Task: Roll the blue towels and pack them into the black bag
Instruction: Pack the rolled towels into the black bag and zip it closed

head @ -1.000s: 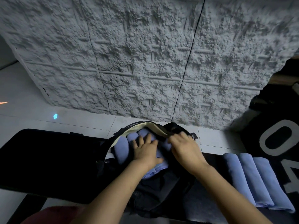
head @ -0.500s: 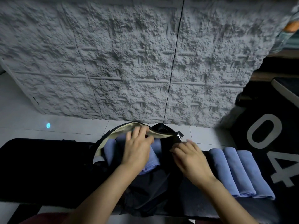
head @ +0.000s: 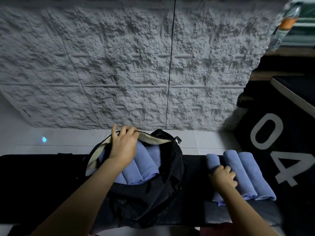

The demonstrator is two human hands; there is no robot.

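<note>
The right hand moved from the black bag onto the leftmost rolled towel; the left hand now grips the flap.

Black bag: matt woven cloth, creased, slack.
Bag lining: cream fabric, smooth, slight sheen.
Zip pull: bright, probably metal; too small for certainty.
Blue towels: soft napped cloth, matt, stitched hems; 3 rolls beside bag, same cloth inside it.
Wall: grey, rough pitted relief, matt.
Floor tiles: white, smooth, faintly glossy.
Bottle: clear glossy plastic.
</note>
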